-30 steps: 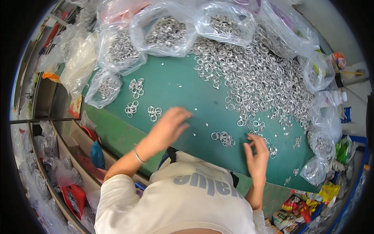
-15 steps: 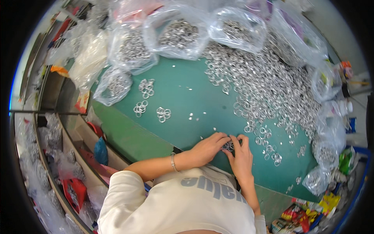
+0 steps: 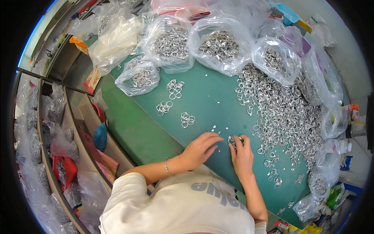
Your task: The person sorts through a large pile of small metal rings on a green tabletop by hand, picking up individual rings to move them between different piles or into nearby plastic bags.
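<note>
My right hand point(image 3: 243, 156) is closed around a small bunch of silver metal rings point(image 3: 232, 141), fingers curled over them at the table top. Just to its left, my left hand point(image 3: 199, 151) is apart from the bunch, thumb and fingers spread with nothing visible in them. Right of my hands spreads a large heap of the same kind of rings point(image 3: 288, 113), with a few loose ones trailing toward me. Three small groups of rings lie on the left, the nearest ring group point(image 3: 187, 119) ahead of my left hand.
Clear plastic bags of rings point(image 3: 220, 46) line the far side of the green table point(image 3: 210, 91). A smaller ring bag point(image 3: 138, 80) sits at the left. Small white scraps point(image 3: 214, 127) lie ahead of my hands. Shelves with bagged parts point(image 3: 58, 140) stand at far left.
My hands were together at the rings; now my left hand has drawn off to the left while my right keeps the bunch. The whole view has shifted and turned somewhat.
</note>
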The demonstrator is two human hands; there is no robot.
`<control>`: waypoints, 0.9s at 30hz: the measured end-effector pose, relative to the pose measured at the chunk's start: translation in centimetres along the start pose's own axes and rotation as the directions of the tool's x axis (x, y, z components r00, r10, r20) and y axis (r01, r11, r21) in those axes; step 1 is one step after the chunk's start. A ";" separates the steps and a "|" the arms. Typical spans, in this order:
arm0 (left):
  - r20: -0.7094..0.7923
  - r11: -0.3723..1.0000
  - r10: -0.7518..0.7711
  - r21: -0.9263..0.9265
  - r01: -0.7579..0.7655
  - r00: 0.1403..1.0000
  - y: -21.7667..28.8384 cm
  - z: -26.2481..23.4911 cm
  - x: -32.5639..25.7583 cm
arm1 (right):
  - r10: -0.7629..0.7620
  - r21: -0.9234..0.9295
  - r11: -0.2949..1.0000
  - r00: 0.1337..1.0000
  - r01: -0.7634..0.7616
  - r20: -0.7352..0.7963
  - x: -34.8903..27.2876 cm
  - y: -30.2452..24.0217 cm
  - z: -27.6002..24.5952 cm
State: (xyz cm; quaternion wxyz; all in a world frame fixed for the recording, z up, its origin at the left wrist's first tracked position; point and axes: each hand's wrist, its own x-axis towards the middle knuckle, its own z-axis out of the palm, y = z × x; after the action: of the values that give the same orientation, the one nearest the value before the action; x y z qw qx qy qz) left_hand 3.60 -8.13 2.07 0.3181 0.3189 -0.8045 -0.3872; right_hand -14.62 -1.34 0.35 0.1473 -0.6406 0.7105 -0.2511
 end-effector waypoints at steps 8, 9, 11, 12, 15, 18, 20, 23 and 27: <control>-0.202 0.987 -0.097 0.110 0.121 0.975 -3.3 -5.1 0.9 | -0.101 -0.081 0.991 0.994 0.103 0.031 6.9 -1.1 1.3; -0.203 0.987 -0.073 0.128 0.100 0.977 -3.9 -5.6 1.2 | -0.107 -0.088 0.990 0.993 0.111 0.047 7.2 -1.1 1.4; -0.184 0.987 -0.062 0.137 0.088 0.981 -4.3 -6.2 2.4 | -0.120 -0.099 0.987 0.991 0.126 0.064 7.6 -0.9 1.3; -0.170 0.986 -0.061 0.141 0.086 0.984 -4.4 -6.2 2.6 | -0.126 -0.099 0.986 0.990 0.132 0.071 7.5 -0.8 1.4; -0.044 0.992 -0.125 0.002 0.125 0.991 -4.0 -4.6 2.8 | -0.112 -0.073 0.991 0.992 0.116 0.062 7.2 -0.6 1.4; -0.001 0.994 -0.059 0.090 0.058 0.998 -3.9 -3.7 3.4 | -0.070 -0.075 0.994 0.995 0.075 0.064 7.2 -1.5 1.0; 0.039 0.985 -0.090 0.150 0.084 0.995 -3.9 -4.0 4.6 | -0.069 -0.096 0.993 0.996 0.074 0.060 7.3 -1.6 1.2; 0.077 0.962 -0.037 0.274 0.014 0.996 -4.9 -4.5 6.8 | -0.134 -0.132 0.982 0.991 0.135 0.016 7.5 -0.8 2.0; 0.163 0.915 0.028 0.394 -0.091 0.986 -5.6 -4.9 8.7 | -0.203 -0.167 0.967 0.979 0.195 -0.031 6.9 -0.1 2.5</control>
State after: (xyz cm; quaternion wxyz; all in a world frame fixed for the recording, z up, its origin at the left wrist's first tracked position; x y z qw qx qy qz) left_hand 3.66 -19.61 2.19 0.1949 0.3218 -0.8980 -0.2281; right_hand -14.15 -8.53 -0.96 0.0514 -0.7122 0.6643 -0.2210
